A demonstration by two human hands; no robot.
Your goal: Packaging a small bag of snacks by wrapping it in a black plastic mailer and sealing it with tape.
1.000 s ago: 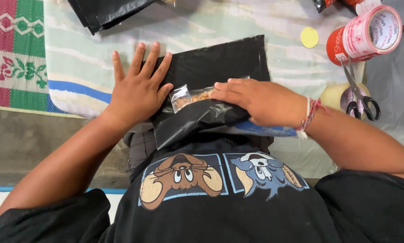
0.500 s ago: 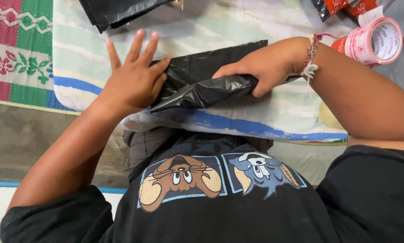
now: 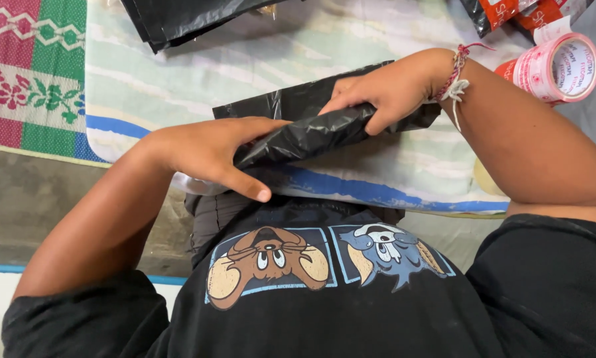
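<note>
A black plastic bag [image 3: 311,129] lies rolled into a bundle on a pale striped mat [image 3: 245,59] just in front of me. My left hand [image 3: 211,149] grips the bundle's left end, thumb underneath. Gripping its right end from above is my right hand [image 3: 384,89], which wears a red and white thread bracelet. The far flap of the bag lies flat on the mat behind the roll. Whatever is wrapped inside is hidden.
A roll of red and white printed tape [image 3: 560,66] stands at the right. Another black plastic sheet [image 3: 185,20] lies at the far edge. Red packets [image 3: 517,13] sit top right. A red and green woven mat [image 3: 26,73] is at the left.
The bag has been rolled further away from me into a tighter bundle. My left hand went from lying flat with spread fingers to gripping the roll's left end.
</note>
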